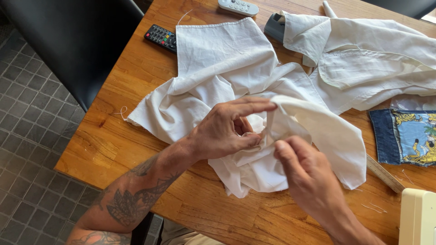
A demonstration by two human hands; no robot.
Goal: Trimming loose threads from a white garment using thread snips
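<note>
Now both hands pinch the crumpled white cotton cloth (pixel 236 86) on the brown wooden table (pixel 113 136): left hand (pixel 225 129) grips a fold, right hand (pixel 302 170) too.

We see two bare hands and forearms, no sleeves, no gloves, no rings or watch in view. The left hand (pixel 225 129), centre frame, joins a forearm covered in dark tattoos: a large flower-like mandala with pointed petals, plus shaded line work nearer the wrist, lower left. The right hand (pixel 304 170), lower right, shows no markings.
</note>
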